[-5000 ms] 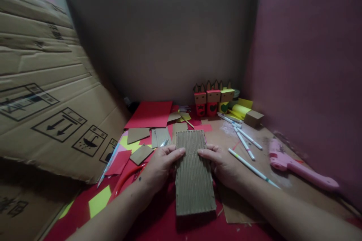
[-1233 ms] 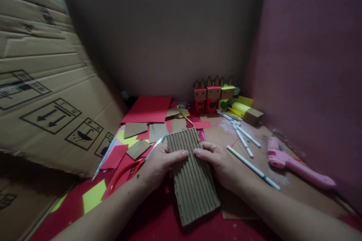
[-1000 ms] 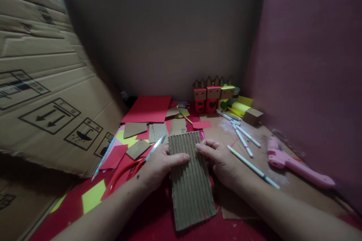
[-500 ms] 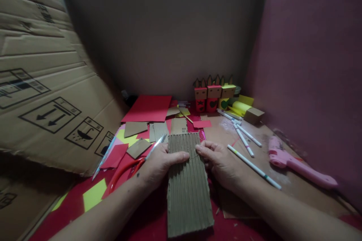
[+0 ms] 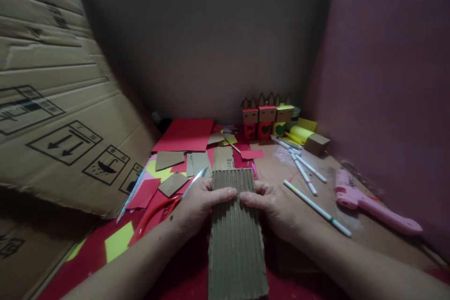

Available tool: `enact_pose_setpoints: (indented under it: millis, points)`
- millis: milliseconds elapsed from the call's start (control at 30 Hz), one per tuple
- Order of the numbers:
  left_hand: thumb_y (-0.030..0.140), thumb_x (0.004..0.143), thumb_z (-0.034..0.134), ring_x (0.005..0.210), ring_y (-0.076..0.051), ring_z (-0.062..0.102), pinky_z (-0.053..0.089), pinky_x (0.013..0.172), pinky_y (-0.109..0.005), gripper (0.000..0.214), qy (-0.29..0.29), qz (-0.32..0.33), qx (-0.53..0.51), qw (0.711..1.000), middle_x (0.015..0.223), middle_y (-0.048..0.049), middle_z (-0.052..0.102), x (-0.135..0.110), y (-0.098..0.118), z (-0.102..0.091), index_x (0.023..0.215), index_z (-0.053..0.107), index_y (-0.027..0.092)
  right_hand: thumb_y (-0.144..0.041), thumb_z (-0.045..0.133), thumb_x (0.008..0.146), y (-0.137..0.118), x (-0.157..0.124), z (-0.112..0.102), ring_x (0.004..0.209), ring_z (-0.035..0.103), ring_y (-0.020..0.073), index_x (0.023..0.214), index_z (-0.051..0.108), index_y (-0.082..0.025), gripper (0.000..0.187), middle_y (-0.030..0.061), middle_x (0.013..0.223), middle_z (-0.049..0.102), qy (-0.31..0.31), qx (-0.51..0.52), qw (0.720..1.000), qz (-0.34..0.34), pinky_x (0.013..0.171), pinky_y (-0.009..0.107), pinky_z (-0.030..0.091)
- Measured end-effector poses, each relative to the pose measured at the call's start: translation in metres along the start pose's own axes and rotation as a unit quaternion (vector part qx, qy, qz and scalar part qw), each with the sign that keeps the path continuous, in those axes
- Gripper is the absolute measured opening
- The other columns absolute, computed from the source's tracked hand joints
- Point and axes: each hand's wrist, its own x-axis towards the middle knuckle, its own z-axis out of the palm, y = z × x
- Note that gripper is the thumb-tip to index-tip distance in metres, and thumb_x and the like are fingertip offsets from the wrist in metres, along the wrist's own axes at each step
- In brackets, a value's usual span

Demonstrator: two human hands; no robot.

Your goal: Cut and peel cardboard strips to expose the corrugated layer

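A long strip of corrugated cardboard (image 5: 237, 243), its ridges running lengthwise, is held up in front of me by both hands. My left hand (image 5: 206, 199) grips its left edge, thumb flat on the ridged face and fingers hidden behind. On the opposite edge my right hand (image 5: 274, 206) does the same, its thumb almost meeting the left one. Red-handled scissors (image 5: 154, 215) lie just beyond my left forearm, blades pointing toward the strip. White markers (image 5: 316, 208) are scattered to the right of my right hand.
A pink glue gun (image 5: 372, 206) lies at the right by the wall. Small decorated cardboard figures (image 5: 266, 122) stand at the back. Red paper (image 5: 184, 135) and cardboard scraps (image 5: 173, 183) cover the left side. A big cardboard box (image 5: 66, 103) rises at the left.
My right thumb has moved down and inward to lie flat on the cardboard, where earlier the fingers pinched its right edge. The strip has tilted slightly; my left hand keeps its hold.
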Motion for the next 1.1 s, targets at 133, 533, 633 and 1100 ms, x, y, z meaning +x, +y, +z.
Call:
enact_pose_setpoints:
  millis: [133, 533, 633, 1100]
  points:
    - [0.026, 0.07, 0.069, 0.064, -0.018, 0.064, 0.049, 0.063, -0.028, 0.021, -0.001, 0.006, 0.002, 1.0, 0.072, -0.0086, 0.071, -0.001, 0.0, 0.001, 0.085, 0.069, 0.012, -0.037, 0.073, 0.062, 0.001, 0.002, -0.001, 0.06, 0.059, 0.0162, 0.074, 0.065, -0.014, 0.027, 0.0028, 0.063, 0.063, -0.018, -0.008, 1.0, -0.012, 0.061, 0.03, 0.044]
    - [0.034, 0.071, 0.068, 0.048, -0.009, 0.055, 0.041, 0.046, -0.019, 0.021, 0.034, 0.011, 0.029, 0.999, 0.059, -0.0021, 0.065, 0.003, -0.001, -0.003, 0.067, 0.066, 0.013, -0.026, 0.068, 0.067, -0.001, 0.0, -0.002, 0.059, 0.061, 0.0159, 0.087, 0.068, -0.013, 0.024, 0.0056, 0.071, 0.068, -0.041, 0.007, 0.999, 0.001, 0.068, 0.035, 0.047]
    - [0.033, 0.07, 0.069, 0.046, -0.007, 0.052, 0.04, 0.045, -0.018, 0.021, 0.039, 0.025, 0.03, 0.999, 0.056, 0.0, 0.062, 0.002, -0.002, -0.001, 0.063, 0.064, 0.014, -0.029, 0.068, 0.068, 0.0, 0.001, -0.002, 0.064, 0.063, 0.0174, 0.093, 0.068, -0.012, 0.029, 0.0072, 0.075, 0.069, -0.055, 0.005, 0.998, -0.012, 0.07, 0.034, 0.047]
    - [0.033, 0.065, 0.072, 0.044, -0.006, 0.047, 0.032, 0.039, -0.017, 0.023, -0.003, 0.01, 0.073, 0.997, 0.059, -0.0021, 0.06, 0.003, -0.006, -0.002, 0.073, 0.066, 0.011, -0.026, 0.073, 0.062, -0.001, 0.001, 0.003, 0.065, 0.064, 0.0199, 0.092, 0.068, -0.014, 0.033, 0.0062, 0.074, 0.07, -0.025, 0.062, 0.998, 0.005, 0.072, 0.038, 0.047]
